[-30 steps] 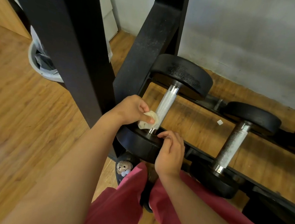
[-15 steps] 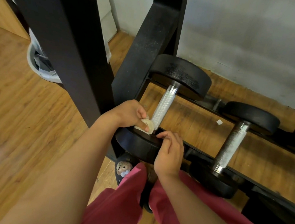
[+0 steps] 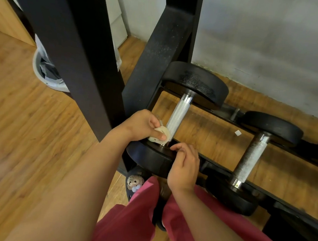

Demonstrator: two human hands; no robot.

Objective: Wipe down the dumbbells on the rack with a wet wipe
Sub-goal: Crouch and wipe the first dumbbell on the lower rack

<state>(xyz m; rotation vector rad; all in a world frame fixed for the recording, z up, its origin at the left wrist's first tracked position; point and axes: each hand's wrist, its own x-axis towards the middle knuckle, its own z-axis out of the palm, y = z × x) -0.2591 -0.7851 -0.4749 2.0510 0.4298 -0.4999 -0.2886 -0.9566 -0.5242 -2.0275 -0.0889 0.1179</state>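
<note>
Pinching wipe [image 3: 159,134]: left hand [image 3: 140,124], pressing it on handle base of dumbbell [image 3: 178,114]. Right hand [image 3: 185,166]: fingers curled over its near plate. 2nd dumbbell [image 3: 251,157] on rack [image 3: 155,62].

no text, brand or number can be read anywhere in view; faint marks on the left dumbbell [image 3: 196,81], on its far head, are too blurred to decipher.
</note>
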